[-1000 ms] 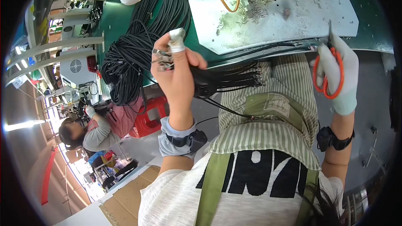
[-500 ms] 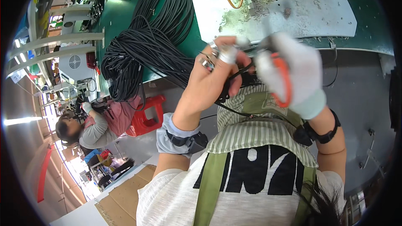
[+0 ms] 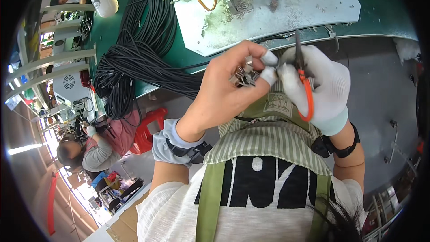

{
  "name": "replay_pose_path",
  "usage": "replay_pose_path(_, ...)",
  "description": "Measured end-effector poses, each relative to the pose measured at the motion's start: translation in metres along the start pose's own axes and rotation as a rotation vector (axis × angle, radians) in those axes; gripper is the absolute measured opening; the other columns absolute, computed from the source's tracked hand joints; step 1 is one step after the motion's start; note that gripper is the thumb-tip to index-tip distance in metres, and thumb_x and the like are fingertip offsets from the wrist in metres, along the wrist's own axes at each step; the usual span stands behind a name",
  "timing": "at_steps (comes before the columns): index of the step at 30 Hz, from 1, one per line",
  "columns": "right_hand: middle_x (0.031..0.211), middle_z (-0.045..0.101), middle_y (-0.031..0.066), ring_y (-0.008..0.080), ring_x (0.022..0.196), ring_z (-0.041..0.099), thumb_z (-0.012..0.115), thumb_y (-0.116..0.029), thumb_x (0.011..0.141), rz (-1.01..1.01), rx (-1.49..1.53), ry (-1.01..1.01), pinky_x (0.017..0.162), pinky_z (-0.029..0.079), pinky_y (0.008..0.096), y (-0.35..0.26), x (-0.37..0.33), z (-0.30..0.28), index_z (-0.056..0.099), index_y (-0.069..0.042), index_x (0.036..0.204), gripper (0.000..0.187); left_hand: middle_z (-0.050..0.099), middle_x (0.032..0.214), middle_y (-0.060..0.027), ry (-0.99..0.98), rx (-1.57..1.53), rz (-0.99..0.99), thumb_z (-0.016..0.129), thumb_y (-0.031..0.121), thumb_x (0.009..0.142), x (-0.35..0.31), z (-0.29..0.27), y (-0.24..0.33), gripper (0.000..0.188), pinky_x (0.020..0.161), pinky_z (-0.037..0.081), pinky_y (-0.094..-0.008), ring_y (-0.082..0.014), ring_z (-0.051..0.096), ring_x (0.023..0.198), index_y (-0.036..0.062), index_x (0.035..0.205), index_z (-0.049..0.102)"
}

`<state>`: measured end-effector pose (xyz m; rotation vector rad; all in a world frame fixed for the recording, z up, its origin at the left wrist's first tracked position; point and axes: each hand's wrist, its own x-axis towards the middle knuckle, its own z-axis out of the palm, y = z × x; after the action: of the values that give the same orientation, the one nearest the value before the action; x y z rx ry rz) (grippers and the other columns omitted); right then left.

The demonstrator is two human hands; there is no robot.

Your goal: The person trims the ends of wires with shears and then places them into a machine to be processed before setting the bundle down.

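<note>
While the left fingers point(image 3: 253, 50) cradle small metal pieces point(image 3: 245, 76), the right fingers point(image 3: 290, 80) (gloved) grip orange-handled scissors point(image 3: 308, 96).

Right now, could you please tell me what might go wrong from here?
The small metal pieces bunched in the left hand might spill if its grip loosens. The red-handled tool in the gloved right hand is close to the left hand's white-covered fingertips, so a slip could nip them. The black cables overhanging the green table might snag or slide.
</note>
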<state>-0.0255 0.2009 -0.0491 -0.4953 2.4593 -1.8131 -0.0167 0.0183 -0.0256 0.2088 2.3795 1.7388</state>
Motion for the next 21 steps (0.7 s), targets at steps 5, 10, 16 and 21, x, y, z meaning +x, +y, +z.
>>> replay_pose_path(5, 0.067, 0.059, 0.0077, 0.0230, 0.058, 0.061, 0.070, -0.016, 0.076, -0.373, -0.463, 0.312, 0.056, 0.050, 0.0287, 0.009, 0.006, 0.002, 0.064, -0.007, 0.095, 0.022, 0.060, 0.076, 0.0011, 0.174, -0.043, -0.030, 0.060, -0.004, 0.082, 0.002, -0.001, 0.006, 0.011, 0.059, 0.039, -0.0158, -0.0005, 0.050, 0.067, -0.0016, 0.092, 0.057)
replay_pose_path(10, 0.067, 0.059, 0.0077, 0.0268, 0.060, 0.061, 0.070, -0.018, 0.075, -0.411, -0.633, 0.217, 0.058, 0.050, 0.0336, 0.012, 0.001, 0.016, 0.063, -0.009, 0.099, 0.027, 0.056, 0.072, 0.0031, 0.258, -0.078, -0.033, 0.066, -0.003, 0.076, 0.002, 0.007, 0.003, 0.019, 0.052, 0.037, -0.0157, 0.0004, 0.047, 0.060, 0.0005, 0.090, 0.054)
replay_pose_path(16, 0.063, 0.057, 0.0082, 0.0268, 0.057, 0.060, 0.069, -0.015, 0.076, -0.226, -0.407, 0.032, 0.054, 0.048, 0.0340, 0.006, -0.003, 0.015, 0.063, -0.008, 0.097, 0.023, 0.060, 0.076, 0.0016, 0.267, 0.143, 0.154, 0.062, -0.005, 0.079, -0.001, 0.008, -0.003, 0.016, 0.058, 0.039, -0.0159, 0.0001, 0.050, 0.067, -0.0013, 0.093, 0.056)
replay_pose_path(21, 0.063, 0.056, 0.0112, 0.0260, 0.052, 0.056, 0.066, -0.007, 0.076, -0.074, -0.045, -0.067, 0.050, 0.044, 0.0306, -0.004, -0.002, 0.013, 0.063, -0.002, 0.092, 0.017, 0.061, 0.076, 0.0006, 0.116, 0.372, 0.359, 0.063, -0.006, 0.079, -0.003, -0.008, -0.001, 0.020, 0.060, 0.041, -0.0165, -0.0010, 0.052, 0.069, -0.0019, 0.097, 0.055)
